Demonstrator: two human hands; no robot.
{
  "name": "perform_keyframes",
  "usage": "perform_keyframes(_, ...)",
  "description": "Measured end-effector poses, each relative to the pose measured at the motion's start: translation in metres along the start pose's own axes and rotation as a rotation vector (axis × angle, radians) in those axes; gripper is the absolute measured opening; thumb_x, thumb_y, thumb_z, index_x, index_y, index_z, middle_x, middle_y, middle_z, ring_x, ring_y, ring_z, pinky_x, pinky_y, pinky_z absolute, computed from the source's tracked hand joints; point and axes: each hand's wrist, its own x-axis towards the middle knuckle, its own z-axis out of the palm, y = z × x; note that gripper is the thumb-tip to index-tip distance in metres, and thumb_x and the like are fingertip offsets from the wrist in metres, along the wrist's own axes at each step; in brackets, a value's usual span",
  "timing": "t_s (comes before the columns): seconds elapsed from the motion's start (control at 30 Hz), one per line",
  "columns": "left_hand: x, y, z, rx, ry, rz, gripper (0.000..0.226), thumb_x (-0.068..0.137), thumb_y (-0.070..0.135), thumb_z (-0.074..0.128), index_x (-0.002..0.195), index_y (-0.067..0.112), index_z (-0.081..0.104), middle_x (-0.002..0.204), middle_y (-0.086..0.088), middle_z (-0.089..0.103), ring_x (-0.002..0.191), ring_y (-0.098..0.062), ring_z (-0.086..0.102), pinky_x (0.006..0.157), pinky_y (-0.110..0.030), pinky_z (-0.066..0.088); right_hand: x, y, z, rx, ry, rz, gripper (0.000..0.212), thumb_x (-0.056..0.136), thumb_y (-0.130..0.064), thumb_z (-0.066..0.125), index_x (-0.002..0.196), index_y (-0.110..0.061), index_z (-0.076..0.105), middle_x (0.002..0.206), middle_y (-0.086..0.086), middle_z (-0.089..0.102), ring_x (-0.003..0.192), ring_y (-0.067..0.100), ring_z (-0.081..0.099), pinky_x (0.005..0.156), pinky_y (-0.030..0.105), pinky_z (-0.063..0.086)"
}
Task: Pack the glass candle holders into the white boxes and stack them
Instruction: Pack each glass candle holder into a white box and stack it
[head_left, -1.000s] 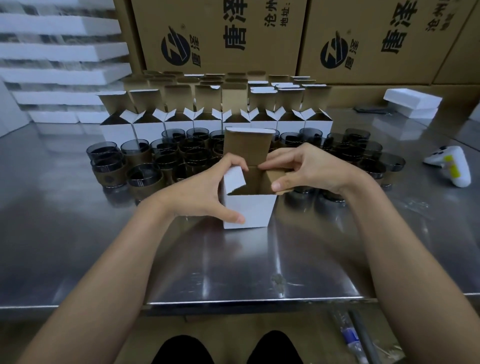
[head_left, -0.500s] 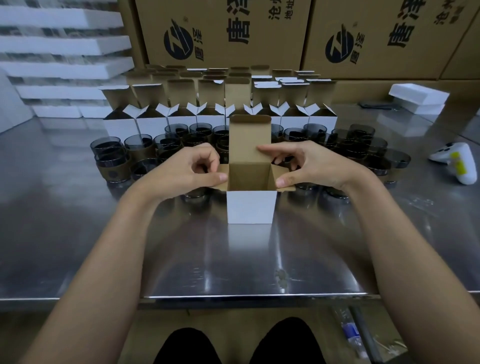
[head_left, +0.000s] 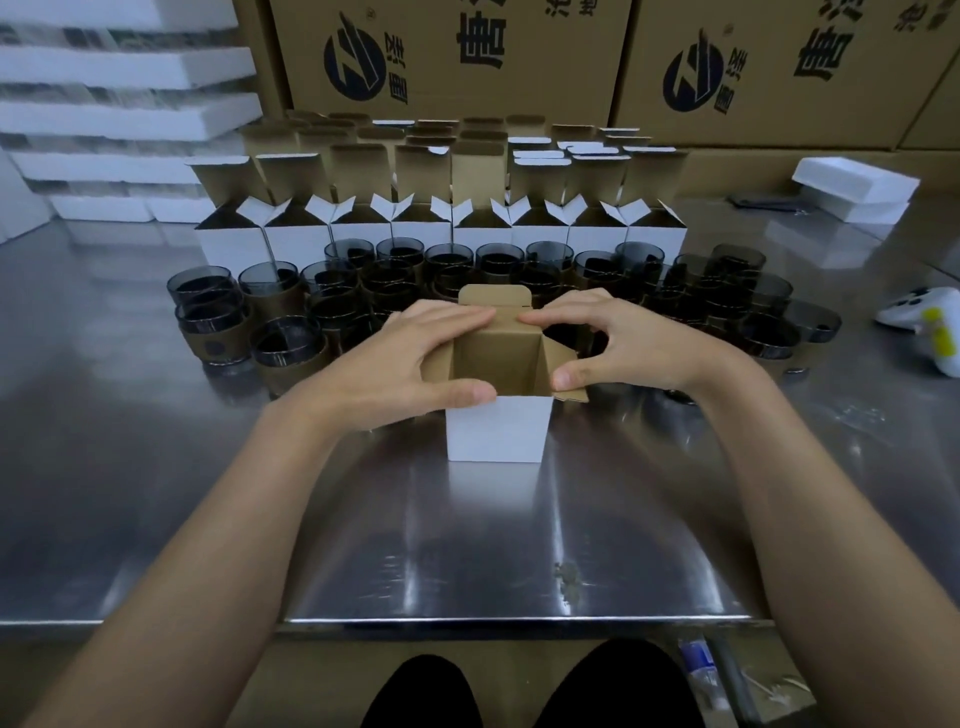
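Observation:
One white box (head_left: 493, 431) stands open-topped in the middle of the steel table (head_left: 467, 545), its brown inside showing and its lid flap bent away from me. My left hand (head_left: 410, 358) grips the box's left side, thumb on the front rim and fingers reaching the lid flap. My right hand (head_left: 623, 338) holds the right side, thumb pressing the right side flap down and index fingertip on the lid flap. Several dark glass candle holders (head_left: 291, 343) with brown sleeves stand just behind the box. I see no holder inside the box.
A row of open white boxes (head_left: 363, 239) stands behind the holders, with more behind it. Large brown cartons (head_left: 447, 52) line the back. White foam sheets (head_left: 104, 104) are stacked at left, foam pieces (head_left: 857, 182) at right, and a white handheld device (head_left: 930, 322) lies at the far right.
The box was set upright on the table. Both hands spread its side flaps outward and pushed the tall lid flap back and down.

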Motion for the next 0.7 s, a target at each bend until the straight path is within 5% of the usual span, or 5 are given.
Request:
perform_keyframes(0.1,0.004,-0.004,0.002,0.083,0.03,0.026,0.1,0.062,0.088,0.047,0.146,0.034,0.038,0.145,0.019,0.037,0.136,0.001,0.022,0.111,-0.03,0.018,-0.004,-0.004,-0.001,-0.014,0.039,-0.001,0.062,0.066,-0.061,0.067,0.125,-0.052,0.048,0.118,-0.027,0.054,0.122,-0.003,0.036,0.1,0.016,0.026)
perform_keyframes(0.2,0.007,-0.006,0.004,0.178,0.1,0.076,0.09,0.069,0.082,0.045,0.144,0.031,0.042,0.144,0.017,0.042,0.13,0.0,0.029,0.103,-0.027,0.022,-0.009,-0.006,-0.003,-0.088,0.149,-0.013,0.045,0.075,-0.062,0.058,0.116,-0.044,0.058,0.106,-0.028,0.059,0.115,-0.005,0.044,0.108,0.036,0.031)
perform_keyframes(0.3,0.01,-0.006,0.005,0.268,0.116,0.132,0.088,0.074,0.081,0.04,0.144,0.028,0.044,0.145,0.014,0.044,0.127,-0.005,0.035,0.097,-0.027,0.026,-0.009,-0.003,-0.003,-0.223,0.21,-0.082,0.017,0.096,-0.03,0.055,0.105,-0.03,0.07,0.104,-0.021,0.062,0.113,0.001,0.049,0.111,0.047,0.028)
perform_keyframes(0.43,0.011,-0.003,0.006,0.319,0.134,0.162,0.086,0.076,0.077,0.037,0.143,0.024,0.046,0.146,0.012,0.045,0.122,-0.007,0.039,0.091,-0.024,0.024,-0.011,0.003,-0.005,-0.241,0.216,-0.086,0.047,0.09,0.005,0.052,0.104,-0.037,0.067,0.11,-0.024,0.057,0.117,-0.013,0.037,0.118,0.028,0.003)
perform_keyframes(0.7,0.006,-0.002,0.006,0.316,0.125,0.14,0.088,0.073,0.078,0.039,0.146,0.03,0.036,0.142,0.014,0.041,0.118,-0.007,0.04,0.093,-0.024,0.027,0.0,0.011,0.008,-0.483,0.266,-0.109,0.02,0.087,-0.023,0.069,0.106,-0.027,0.073,0.133,-0.015,0.051,0.136,0.011,0.025,0.115,0.037,-0.003)
